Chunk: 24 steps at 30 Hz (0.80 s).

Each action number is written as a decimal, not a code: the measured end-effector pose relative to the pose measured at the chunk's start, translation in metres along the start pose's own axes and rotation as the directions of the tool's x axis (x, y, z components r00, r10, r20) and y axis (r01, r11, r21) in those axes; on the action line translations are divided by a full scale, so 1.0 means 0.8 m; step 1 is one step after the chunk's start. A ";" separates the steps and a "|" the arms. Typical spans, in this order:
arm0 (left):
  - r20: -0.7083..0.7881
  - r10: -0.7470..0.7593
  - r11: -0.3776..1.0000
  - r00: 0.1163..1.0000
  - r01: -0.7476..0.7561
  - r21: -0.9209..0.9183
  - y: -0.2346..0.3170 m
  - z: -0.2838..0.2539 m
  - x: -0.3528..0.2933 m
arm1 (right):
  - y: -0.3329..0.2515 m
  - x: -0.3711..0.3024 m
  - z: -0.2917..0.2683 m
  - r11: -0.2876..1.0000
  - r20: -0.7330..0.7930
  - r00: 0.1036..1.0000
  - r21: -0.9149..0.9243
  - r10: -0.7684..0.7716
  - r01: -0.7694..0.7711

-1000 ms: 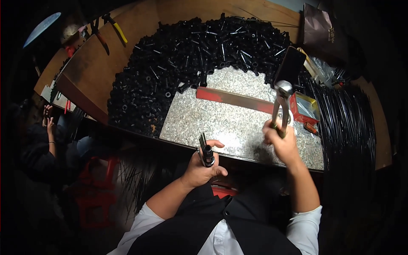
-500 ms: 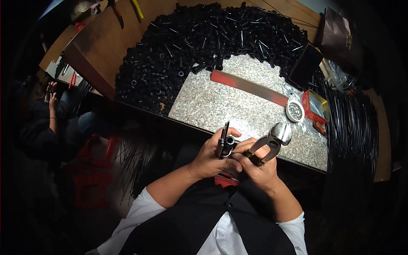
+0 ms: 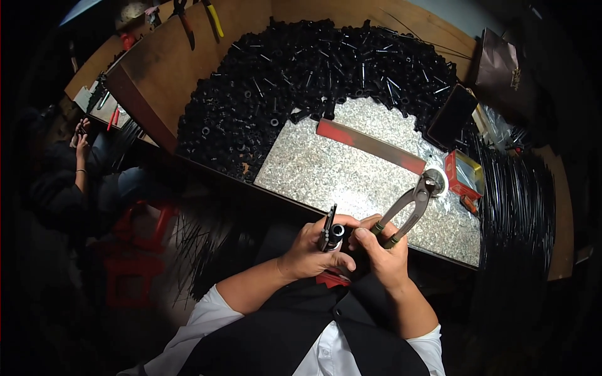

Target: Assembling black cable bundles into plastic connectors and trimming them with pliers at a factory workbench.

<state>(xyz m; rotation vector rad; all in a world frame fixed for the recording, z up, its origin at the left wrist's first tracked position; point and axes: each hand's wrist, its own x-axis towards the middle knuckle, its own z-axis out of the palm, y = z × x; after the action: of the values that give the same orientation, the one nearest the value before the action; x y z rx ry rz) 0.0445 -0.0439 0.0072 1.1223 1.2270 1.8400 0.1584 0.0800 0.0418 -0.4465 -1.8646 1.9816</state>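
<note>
Clasping the pincers [image 3: 422, 196] by the handles, the right hand [image 3: 387, 258] sits beside the left hand [image 3: 307, 254], which curls around a black tube [image 3: 337, 233] and rods [image 3: 327, 227]. The pincers extend over the worktop [image 3: 307, 166].

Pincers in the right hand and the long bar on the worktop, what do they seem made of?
The pincers are probably steel: dull grey with a slight sheen. Their green grips may be plastic. The bar could be metal or wood; patchy red suggests worn paint.

One green-handled pincer [image 3: 422, 197], one bar [image 3: 370, 146], one bowl [image 3: 444, 182]
</note>
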 end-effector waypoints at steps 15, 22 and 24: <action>-0.002 -0.032 0.983 0.999 0.032 0.180 -0.004 -0.007 -0.001 | -0.005 0.003 0.010 0.993 -0.106 0.993 -0.103 0.046 -0.057; -0.138 -0.073 0.989 0.988 0.054 -0.141 0.008 -0.001 0.000 | -0.001 -0.003 0.025 0.993 0.054 0.994 -0.062 -0.098 0.102; -0.094 -0.058 0.991 0.994 0.046 -0.127 0.000 -0.006 -0.002 | -0.003 -0.002 0.027 0.974 0.078 0.985 -0.156 -0.155 0.166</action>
<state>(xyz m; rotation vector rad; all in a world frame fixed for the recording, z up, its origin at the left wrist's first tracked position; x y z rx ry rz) 0.0408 -0.0469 0.0055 0.9341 1.1666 1.9227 0.1498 0.0604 0.0457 -0.2684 -2.0426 1.7673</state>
